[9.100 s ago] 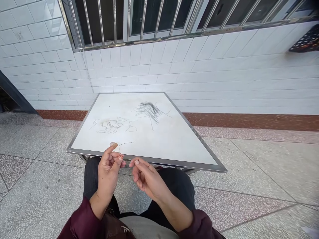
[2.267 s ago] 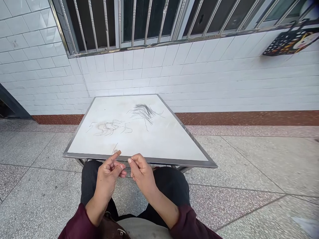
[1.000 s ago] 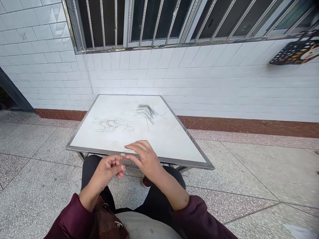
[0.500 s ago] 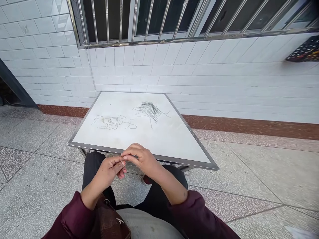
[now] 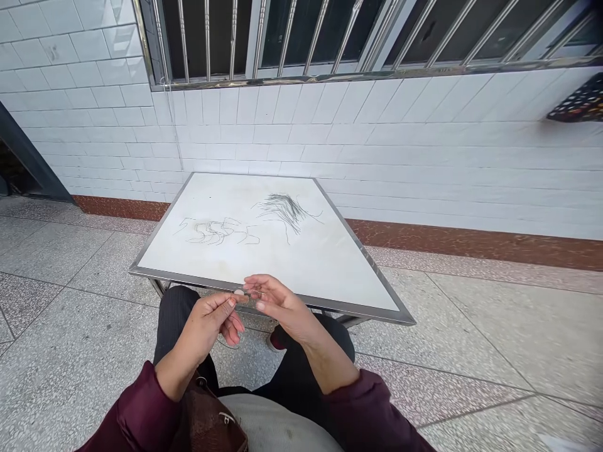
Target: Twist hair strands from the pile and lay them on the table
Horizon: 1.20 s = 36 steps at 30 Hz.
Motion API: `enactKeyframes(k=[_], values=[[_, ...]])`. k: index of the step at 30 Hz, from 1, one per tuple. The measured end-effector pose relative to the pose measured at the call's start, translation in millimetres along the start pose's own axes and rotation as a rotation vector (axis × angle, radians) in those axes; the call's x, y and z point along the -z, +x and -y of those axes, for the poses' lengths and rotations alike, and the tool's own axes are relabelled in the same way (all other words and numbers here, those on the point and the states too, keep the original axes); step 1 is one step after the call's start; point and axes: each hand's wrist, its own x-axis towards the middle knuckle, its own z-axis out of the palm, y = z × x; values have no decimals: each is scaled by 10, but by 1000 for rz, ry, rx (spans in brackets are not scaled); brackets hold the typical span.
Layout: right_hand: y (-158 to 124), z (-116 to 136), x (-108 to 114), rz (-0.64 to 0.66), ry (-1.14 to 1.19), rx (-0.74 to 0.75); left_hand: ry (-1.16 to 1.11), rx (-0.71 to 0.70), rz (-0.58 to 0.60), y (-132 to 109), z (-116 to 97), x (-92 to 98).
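Over the near edge of the white table point(image 5: 330, 251), my left hand point(image 5: 207, 320) pinches a thin wire-like strand point(image 5: 228, 345) that loops below the fingers. A small whitish round piece point(image 5: 239, 292) shows at the fingertips; its kind is unclear. Just to the right, my right hand point(image 5: 282, 306) has its thumb and fingers apart, close to the left fingertips. A fine line crosses near its fingers, but I cannot tell whether it touches them. On the tabletop lie a bunch of thin dark strands point(image 5: 287, 208) and, left of it, several loose curved strands point(image 5: 214, 232).
A white tiled wall point(image 5: 292, 135) with a barred window point(image 5: 311, 37) stands behind the table. Dark-trousered legs are under the table's near edge. A brown bag point(image 5: 214, 417) rests at my lap. A dark patterned cloth item point(image 5: 581, 100) is at the far right.
My right hand has opened and drawn slightly right, away from the left fingertips. The small whitish piece and the hanging loop now show. The strands on the table lie unchanged.
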Motion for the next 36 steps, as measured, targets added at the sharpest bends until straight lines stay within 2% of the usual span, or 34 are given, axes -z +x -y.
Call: enactKeyframes(k=[4,10,15,20,24,28,32,36], values=[[46,-67,-153,14,3,-36,67,49,59,-13,14,-40],[80,-72,-248,-15,8,-36,190,75,58,-42,49,-89],[62,-105,-237,-66,-15,-38,259,60,31,-34,68,-128],[59,-87,-154,-10,-106,17,251,50,19,-7,89,-143],[44,-94,-163,-84,-173,53,255,22,6,10,79,-150],[41,-142,-208,-175,-76,11,227,5,10,21,68,-156],[52,-164,-201,-119,86,-70,173,50,20,22,61,-150],[48,-169,-162,-74,131,-113,111,112,58,25,63,-127]])
